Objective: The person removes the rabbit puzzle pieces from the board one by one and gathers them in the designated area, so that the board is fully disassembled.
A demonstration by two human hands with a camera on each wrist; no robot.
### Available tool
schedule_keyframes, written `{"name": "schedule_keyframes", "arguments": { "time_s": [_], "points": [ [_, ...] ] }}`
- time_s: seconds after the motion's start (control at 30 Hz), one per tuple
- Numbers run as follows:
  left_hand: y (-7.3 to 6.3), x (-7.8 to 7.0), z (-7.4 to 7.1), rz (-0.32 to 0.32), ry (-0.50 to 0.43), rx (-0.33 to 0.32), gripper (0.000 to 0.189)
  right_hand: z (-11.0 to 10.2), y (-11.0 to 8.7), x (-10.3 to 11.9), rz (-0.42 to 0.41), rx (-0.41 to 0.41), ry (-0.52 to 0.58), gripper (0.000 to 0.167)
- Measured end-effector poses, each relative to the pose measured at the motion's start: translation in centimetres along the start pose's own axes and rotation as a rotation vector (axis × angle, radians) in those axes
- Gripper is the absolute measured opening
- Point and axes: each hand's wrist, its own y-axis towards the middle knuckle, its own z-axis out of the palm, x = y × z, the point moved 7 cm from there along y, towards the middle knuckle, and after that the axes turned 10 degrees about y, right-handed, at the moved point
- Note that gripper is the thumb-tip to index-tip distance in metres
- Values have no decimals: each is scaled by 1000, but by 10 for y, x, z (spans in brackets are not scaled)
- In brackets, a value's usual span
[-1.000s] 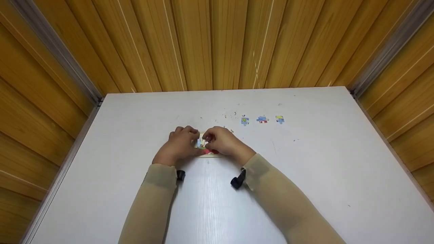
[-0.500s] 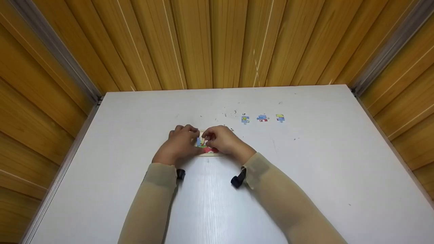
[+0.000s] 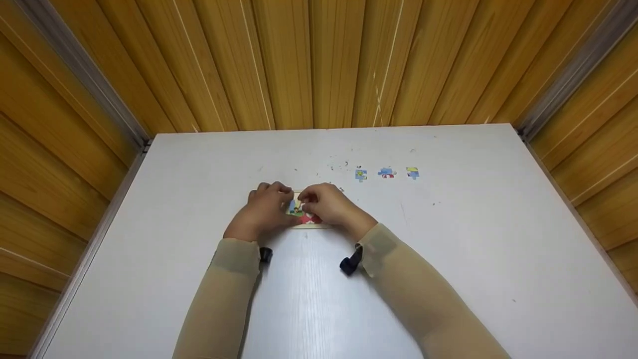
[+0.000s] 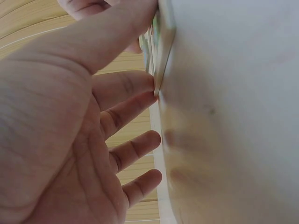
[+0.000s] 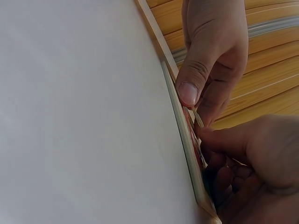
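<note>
In the head view a small wooden jigsaw puzzle board lies on the white table, its picture partly covered by both hands. The left hand holds the board at its left end, thumb at the near side and index finger at the far side. Over the right part of the board, the right hand pinches a puzzle piece between thumb and index finger. That puzzle piece shows as a thin tilted wooden edge in the right wrist view, close to the left thumb. Its picture side is mostly hidden.
Three loose pieces lie in a row at the back right: a blue one with yellow, a blue and red one, and a yellow-topped one. Dark specks mark the table. Wood-patterned walls enclose its back and sides.
The right fingers shift slightly over the board, and the held piece changes its tilt a little. The left hand stays on the board, and the loose pieces keep their places.
</note>
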Motion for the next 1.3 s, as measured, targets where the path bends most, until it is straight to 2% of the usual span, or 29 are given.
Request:
{"name": "schedule_keyframes", "arguments": {
  "time_s": [0.3, 0.43, 0.6, 0.8, 1.07, 1.3],
  "points": [
    [0, 0, 1, -4, -1, 5, 75, -5, -2, -3, 34, 29, 168, 26],
    [-1, 0, 1, -19, -30, 18, 74, -10, -7, -2, 42, 62, 188, 26],
    [-2, 1, 1, -26, -29, 21, 69, -24, -18, 3, 27, 81, 144, 25],
    [-1, 2, 0, -39, -46, 20, 74, -52, -37, 1, 30, 51, 59, 25],
    [2, -3, 1, -60, -51, 26, 72, -97, -62, -19, 74, -30, 18, 26],
    [3, 0, 1, -79, -65, 25, 76, -124, -66, -38, 91, -105, 6, 26]
  ]
}}
